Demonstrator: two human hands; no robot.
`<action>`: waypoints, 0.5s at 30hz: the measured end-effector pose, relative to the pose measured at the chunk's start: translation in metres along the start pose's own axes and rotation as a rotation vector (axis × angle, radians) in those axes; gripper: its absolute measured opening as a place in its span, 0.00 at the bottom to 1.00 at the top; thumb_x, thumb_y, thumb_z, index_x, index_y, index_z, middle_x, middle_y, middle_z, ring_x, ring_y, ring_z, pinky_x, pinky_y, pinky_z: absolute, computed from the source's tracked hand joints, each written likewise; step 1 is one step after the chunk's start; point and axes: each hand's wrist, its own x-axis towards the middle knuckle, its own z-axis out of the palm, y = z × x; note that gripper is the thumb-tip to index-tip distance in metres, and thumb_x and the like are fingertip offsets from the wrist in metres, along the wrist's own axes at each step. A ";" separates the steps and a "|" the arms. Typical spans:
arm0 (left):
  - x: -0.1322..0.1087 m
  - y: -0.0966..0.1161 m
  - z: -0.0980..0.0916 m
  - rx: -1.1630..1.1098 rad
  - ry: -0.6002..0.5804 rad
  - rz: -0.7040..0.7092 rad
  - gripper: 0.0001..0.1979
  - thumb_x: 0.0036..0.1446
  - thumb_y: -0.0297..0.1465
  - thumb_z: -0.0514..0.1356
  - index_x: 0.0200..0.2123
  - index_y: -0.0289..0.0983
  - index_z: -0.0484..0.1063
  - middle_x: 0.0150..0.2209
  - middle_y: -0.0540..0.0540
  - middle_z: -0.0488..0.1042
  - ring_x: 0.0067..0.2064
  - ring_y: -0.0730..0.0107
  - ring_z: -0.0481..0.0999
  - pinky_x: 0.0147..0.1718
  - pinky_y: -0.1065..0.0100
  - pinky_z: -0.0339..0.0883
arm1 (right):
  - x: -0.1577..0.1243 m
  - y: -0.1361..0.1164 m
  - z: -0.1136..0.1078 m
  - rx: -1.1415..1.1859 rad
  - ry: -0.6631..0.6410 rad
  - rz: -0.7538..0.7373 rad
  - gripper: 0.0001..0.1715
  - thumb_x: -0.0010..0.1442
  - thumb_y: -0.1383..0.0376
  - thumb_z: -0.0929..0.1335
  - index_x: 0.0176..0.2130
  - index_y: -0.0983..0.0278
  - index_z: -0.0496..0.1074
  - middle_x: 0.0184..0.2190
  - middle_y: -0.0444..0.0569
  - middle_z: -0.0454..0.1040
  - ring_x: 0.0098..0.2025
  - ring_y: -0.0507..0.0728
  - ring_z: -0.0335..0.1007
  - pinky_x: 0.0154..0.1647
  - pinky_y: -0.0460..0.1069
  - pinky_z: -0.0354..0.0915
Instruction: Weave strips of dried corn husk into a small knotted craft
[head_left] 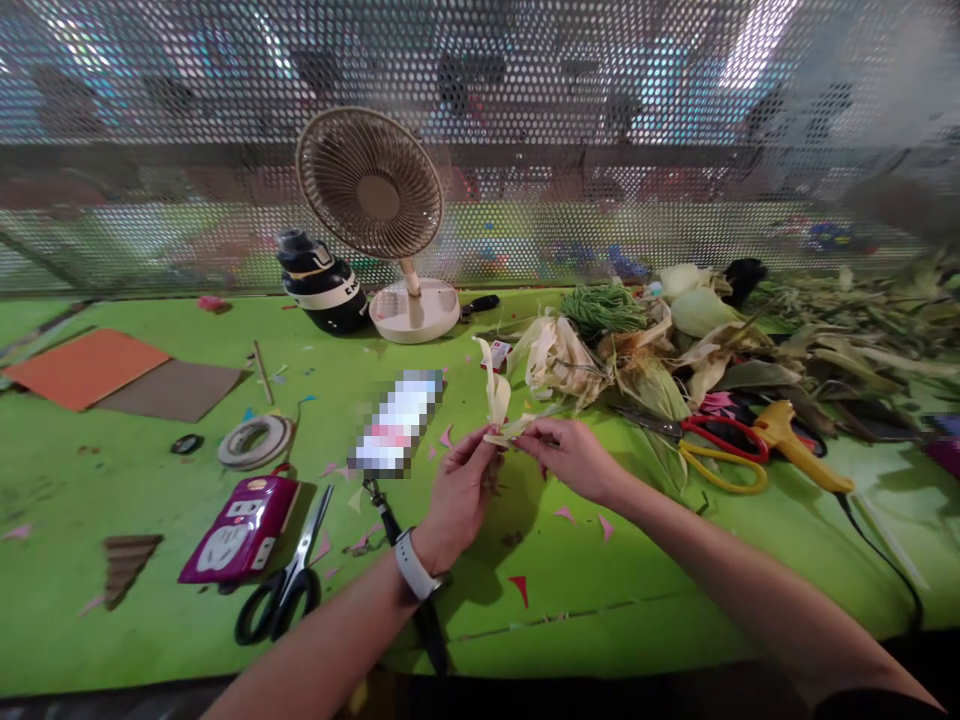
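Both forearms nearest cam, meeting mid-surface. L hand and R hand each pinch-closed on one husk strip, held just above surface. Strip lies between fingers, lower part roughly horiz. L–R; free end bends up, pointing away from cam. Hands equally near.

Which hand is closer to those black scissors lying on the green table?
The left hand. The black scissors lie just down and left of it. The right hand is farther off to the right. Both hands pinch a corn husk strip.
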 end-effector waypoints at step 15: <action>0.000 -0.005 -0.004 -0.052 -0.038 -0.063 0.15 0.34 0.29 0.73 0.28 0.36 0.74 0.27 0.53 0.76 0.26 0.80 0.73 0.23 0.78 0.62 | 0.002 0.004 0.007 0.194 0.117 -0.118 0.12 0.59 0.60 0.68 0.42 0.59 0.77 0.39 0.46 0.79 0.41 0.56 0.75 0.43 0.49 0.68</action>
